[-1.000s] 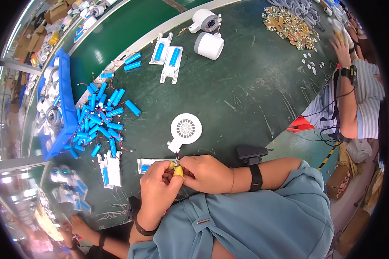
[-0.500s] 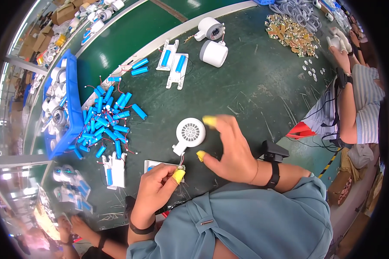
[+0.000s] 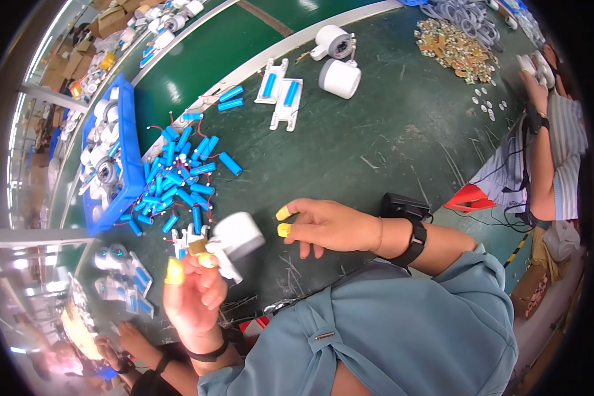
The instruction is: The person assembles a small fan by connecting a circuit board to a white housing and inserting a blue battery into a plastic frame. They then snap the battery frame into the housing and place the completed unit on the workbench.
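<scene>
My left hand (image 3: 195,294), with yellow wraps on its fingertips, is raised over the near left of the bench and closed on a small white fan unit. Its round white head (image 3: 237,232) is tilted with its side toward me, and a flat white stem (image 3: 228,266) sticks out below. A small brownish piece, perhaps a circuit board (image 3: 197,246), shows at the fingertips; the exact grip is blurred. To the right, my right hand (image 3: 333,226) hovers with nothing in it, yellow-wrapped thumb and forefinger apart and pointing left toward the fan.
Several blue battery cells (image 3: 178,175) with wires lie heaped beside a blue bin (image 3: 133,155) of white parts. White holders with cells (image 3: 287,104) and two white fan heads (image 3: 340,79) stand at the back. Small circuit boards (image 3: 452,49) are piled far right, near another person's arm (image 3: 538,142).
My left hand has lifted the white fan unit off the bench and swung it left, turning its grille out of sight. My right hand has moved lower and slightly left.
</scene>
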The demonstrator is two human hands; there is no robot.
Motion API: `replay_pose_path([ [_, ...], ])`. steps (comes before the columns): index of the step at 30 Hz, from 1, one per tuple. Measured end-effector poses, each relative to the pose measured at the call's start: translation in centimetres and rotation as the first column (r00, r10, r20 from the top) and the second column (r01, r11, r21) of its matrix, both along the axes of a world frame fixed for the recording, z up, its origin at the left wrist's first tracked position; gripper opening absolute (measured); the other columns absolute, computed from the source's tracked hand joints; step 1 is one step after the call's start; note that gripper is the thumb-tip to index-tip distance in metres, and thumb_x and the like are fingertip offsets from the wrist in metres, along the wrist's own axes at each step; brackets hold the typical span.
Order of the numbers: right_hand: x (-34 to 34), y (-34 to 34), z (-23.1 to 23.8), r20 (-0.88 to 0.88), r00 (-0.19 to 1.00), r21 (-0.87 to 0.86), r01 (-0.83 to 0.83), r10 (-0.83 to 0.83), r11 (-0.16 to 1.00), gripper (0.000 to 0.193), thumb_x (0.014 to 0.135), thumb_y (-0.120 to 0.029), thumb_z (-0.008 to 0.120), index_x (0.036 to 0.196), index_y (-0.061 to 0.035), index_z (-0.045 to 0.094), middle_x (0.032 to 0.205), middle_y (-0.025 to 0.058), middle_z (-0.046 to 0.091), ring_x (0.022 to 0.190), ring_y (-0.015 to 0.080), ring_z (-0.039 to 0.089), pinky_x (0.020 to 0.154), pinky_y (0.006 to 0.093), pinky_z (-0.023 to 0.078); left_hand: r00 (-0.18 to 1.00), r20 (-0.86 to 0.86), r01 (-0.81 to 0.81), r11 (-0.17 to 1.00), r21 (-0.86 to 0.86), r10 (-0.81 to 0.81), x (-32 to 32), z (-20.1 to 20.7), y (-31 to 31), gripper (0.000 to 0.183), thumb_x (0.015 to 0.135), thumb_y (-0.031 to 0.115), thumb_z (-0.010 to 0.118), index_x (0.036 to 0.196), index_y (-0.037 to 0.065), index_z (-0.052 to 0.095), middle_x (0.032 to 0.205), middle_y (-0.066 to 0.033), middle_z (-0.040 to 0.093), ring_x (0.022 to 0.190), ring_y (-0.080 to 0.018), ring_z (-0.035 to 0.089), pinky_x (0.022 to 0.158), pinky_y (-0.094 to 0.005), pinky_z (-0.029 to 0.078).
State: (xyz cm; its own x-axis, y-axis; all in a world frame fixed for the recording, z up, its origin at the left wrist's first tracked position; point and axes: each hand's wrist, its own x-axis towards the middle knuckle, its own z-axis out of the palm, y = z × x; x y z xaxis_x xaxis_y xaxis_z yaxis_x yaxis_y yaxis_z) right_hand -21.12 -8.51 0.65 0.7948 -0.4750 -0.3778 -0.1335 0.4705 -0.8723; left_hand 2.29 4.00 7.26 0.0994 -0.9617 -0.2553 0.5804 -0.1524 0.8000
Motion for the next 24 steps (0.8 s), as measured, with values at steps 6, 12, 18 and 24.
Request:
replay_pose_path([
  [6,-2.2,-1.7,-0.2,-0.069,0.997,-0.274,-0.053,0.035,0.960,0.033,0.090,-0.027,0.059,0.106,0.0013,0.058,0.080,0.0082,0.066,0.070,0.0136,0.065,0.059,0.0297,0.052,0.774,0.351,-0.495,0.849,-0.182,0.527,9.5,2.7,2.9,0.045,0.101,0.038,0.044,0.116,-0.003,0.056,0.082,-0.0027,0.054,0.052,-0.0054,0.037,0.041,-0.0170,0.028],
  [12,-6.1,-11.7,1.8,0.078,0.791,-0.993,0.112,-0.607,0.019,0.021,0.085,0.001,0.053,0.104,-0.0022,0.062,0.084,0.0137,0.062,0.070,0.0244,0.063,0.064,0.0334,0.051,0.353,0.787,-0.696,0.705,-0.140,0.505,25.8,5.9,5.5,0.031,0.099,0.036,0.050,0.100,0.008,0.065,0.068,0.0065,0.054,0.052,-0.0016,0.044,0.042,-0.0164,0.029],
  [18,-8.9,-21.4,0.3,-0.027,0.822,-0.810,-0.352,-0.569,-0.469,0.037,0.070,0.004,0.059,0.105,-0.0096,0.061,0.113,0.0100,0.053,0.106,0.0291,0.054,0.088,0.0383,0.047,-0.782,0.545,-0.393,0.918,-0.057,-0.301,57.8,1.6,19.2,0.051,0.095,0.044,0.048,0.073,-0.001,0.061,0.056,-0.0091,0.057,0.048,-0.0220,0.057,0.045,-0.0378,0.044],
  [24,-12.0,-19.3,0.4,-0.235,0.648,-0.756,-0.590,-0.725,-0.282,0.007,0.082,-0.009,0.059,0.086,-0.0056,0.056,0.094,0.0125,0.055,0.096,0.0327,0.057,0.078,0.0432,0.048,-0.520,0.525,-0.785,0.620,0.017,-0.674,46.3,-4.1,11.9,0.052,0.090,0.048,0.052,0.100,0.000,0.066,0.101,-0.0261,0.065,0.097,-0.0440,0.062,0.081,-0.0524,0.049],
])
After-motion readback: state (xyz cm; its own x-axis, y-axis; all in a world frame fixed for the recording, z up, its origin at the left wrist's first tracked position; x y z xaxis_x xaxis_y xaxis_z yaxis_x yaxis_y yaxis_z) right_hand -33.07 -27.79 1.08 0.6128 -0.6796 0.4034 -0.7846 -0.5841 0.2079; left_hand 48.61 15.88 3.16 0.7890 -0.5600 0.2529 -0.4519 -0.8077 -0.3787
